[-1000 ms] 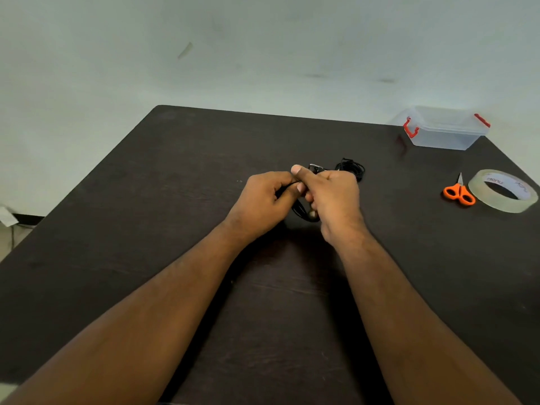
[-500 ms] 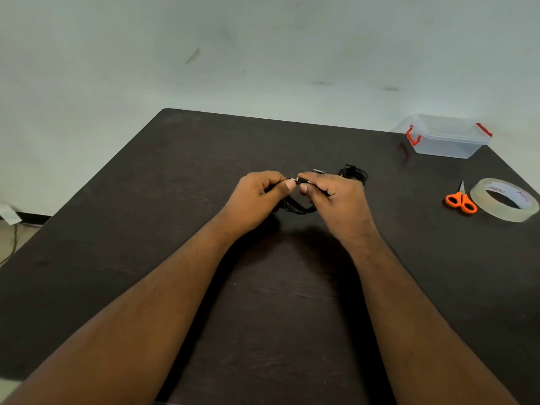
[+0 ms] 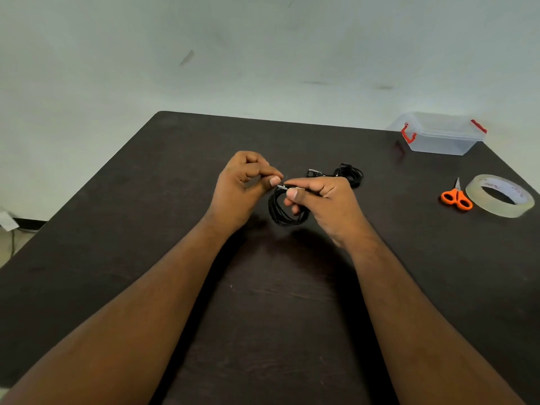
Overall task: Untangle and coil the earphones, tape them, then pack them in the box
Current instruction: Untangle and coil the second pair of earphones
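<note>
Since half a second ago both hands have drawn slightly apart, so the coil hanging between them now shows as an open loop instead of lying hidden under the knuckles. From the head camera, the left hand (image 3: pixel 242 188) has its fingers curled inward, and its thumb and forefinger pinch a small pale tip at the top of the coiled earphones (image 3: pixel 287 210); whether that tip is a plug or a bit of tape cannot be told. Just right of it, the right hand (image 3: pixel 325 204) grips the same black coil, thumb pressed over the strands from the front and the other fingers curled behind them, so the loop hangs below both thumbs, just above the dark table (image 3: pixel 271 317). Beyond the right hand, and touching neither hand, a second bundle of earphones (image 3: pixel 349 173) lies on the table with a small pale-edged piece at its left end. Far right of the coil, orange-handled scissors (image 3: pixel 457 197) lie with their blades pointing away from the person, and just beside them to the right sits a roll of clear tape (image 3: pixel 499 197), lying flat. Behind these, at the table's far right corner, stands a clear plastic box (image 3: pixel 441 134) with red clips at both ends, its lid on.
</note>
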`<act>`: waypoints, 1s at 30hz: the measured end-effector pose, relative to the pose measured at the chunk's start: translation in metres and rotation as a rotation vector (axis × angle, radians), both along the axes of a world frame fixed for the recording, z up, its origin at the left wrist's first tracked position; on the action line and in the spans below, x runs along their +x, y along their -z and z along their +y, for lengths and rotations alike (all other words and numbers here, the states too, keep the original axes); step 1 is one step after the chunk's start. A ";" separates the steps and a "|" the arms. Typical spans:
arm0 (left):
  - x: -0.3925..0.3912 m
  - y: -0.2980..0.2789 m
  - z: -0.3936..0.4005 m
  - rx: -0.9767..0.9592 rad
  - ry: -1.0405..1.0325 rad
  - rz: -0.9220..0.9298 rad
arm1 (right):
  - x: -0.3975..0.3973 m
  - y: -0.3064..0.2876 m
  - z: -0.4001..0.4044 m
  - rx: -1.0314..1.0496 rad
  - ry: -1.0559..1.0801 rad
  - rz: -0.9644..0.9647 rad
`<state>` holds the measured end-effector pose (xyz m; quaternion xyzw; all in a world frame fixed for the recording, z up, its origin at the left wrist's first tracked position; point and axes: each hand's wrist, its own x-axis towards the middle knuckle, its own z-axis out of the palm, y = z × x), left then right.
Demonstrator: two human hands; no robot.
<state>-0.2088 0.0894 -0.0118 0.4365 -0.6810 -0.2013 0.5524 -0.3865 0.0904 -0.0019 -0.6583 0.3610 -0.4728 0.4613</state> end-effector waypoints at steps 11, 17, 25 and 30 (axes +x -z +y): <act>-0.013 -0.001 0.004 0.388 0.152 0.325 | 0.006 0.006 -0.004 -0.042 0.141 -0.038; -0.011 0.000 0.007 0.437 0.360 0.346 | 0.002 0.007 -0.008 -0.084 0.203 0.033; -0.019 0.003 0.007 0.319 0.109 0.205 | 0.002 0.000 -0.002 -0.568 0.244 0.607; -0.024 0.006 0.006 0.257 0.045 0.328 | 0.011 -0.002 -0.002 -0.602 0.346 0.779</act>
